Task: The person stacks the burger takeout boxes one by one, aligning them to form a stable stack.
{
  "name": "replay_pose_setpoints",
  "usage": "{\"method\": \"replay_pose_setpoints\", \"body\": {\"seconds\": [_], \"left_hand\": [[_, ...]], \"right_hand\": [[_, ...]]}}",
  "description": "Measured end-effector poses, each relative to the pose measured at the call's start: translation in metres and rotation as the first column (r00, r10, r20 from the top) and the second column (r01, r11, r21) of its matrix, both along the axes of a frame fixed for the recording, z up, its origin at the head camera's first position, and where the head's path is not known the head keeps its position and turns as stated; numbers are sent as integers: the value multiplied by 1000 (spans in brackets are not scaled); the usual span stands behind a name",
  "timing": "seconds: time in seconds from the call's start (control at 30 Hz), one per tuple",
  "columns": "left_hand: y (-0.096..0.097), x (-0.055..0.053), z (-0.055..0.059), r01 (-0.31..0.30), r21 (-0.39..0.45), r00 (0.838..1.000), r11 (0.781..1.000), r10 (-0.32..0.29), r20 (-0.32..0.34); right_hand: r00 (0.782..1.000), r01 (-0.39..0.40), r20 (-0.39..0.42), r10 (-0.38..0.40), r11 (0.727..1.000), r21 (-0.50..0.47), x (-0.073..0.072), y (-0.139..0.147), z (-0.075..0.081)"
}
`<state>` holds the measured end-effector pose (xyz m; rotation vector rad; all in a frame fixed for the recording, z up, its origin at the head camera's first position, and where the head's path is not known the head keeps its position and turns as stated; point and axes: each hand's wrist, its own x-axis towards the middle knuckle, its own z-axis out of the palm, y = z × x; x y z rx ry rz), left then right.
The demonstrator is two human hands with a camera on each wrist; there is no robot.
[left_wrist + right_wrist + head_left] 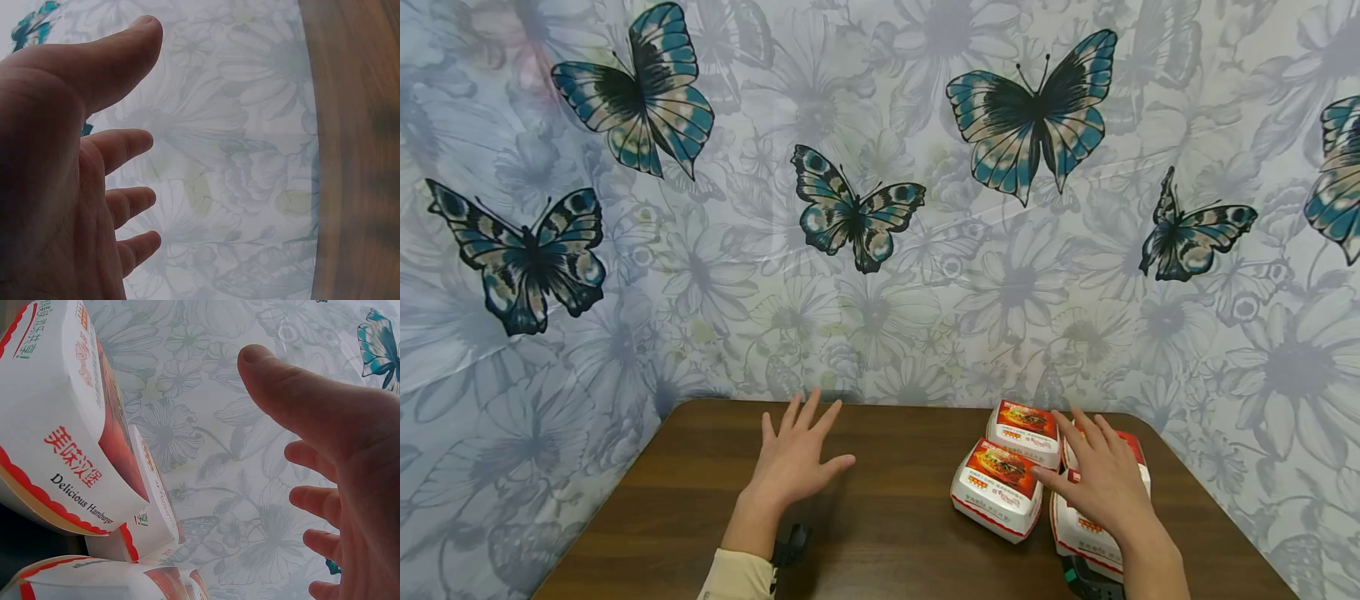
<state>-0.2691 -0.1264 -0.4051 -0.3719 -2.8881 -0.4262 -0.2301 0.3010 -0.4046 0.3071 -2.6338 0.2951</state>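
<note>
My left hand (801,458) is held over the left part of the brown table with its fingers spread and holds nothing; the left wrist view shows the thumb and the other fingers apart. On the right, my right hand (1105,475) hovers above a group of white and red hamburger boxes, fingers spread. One box (998,492) stands at the front left of the group, with another box (1024,432) behind it. A further front box (1086,533) and a back right box (1138,454) are partly hidden beneath the right hand. "Delicious Hamburger" is printed on a box (81,456) in the right wrist view.
The wooden table (880,517) meets a backdrop cloth (880,333) printed with flowers and teal butterflies along its far edge. A dark device (1090,581) shows at the right wrist, and a dark strap piece (792,546) at the left wrist.
</note>
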Motion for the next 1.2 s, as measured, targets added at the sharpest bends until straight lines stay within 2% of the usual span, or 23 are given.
{"method": "replay_pose_setpoints", "body": {"seconds": [0.23,0.43,0.6,0.97,1.1,1.2], "left_hand": [[6,-1,-2,32,14,999,999,-32,-3],[12,-4,-5,64,48,998,997,-65,15],[17,-7,-10,94,111,994,989,-100,48],[27,-12,-22,174,188,981,967,-186,47],[31,-11,-26,221,261,967,940,-245,66],[39,-8,-30,273,356,942,894,-323,90]], "right_hand": [[1000,1,6,-1,1000,-8,1,3,3],[1000,-5,-29,5,1000,16,1,6,4],[1000,-2,-23,2,1000,15,2,7,5],[1000,10,17,-10,1000,-10,5,5,9],[999,15,39,-14,1000,-17,5,2,9],[999,17,42,-17,1000,-17,6,2,9]]}}
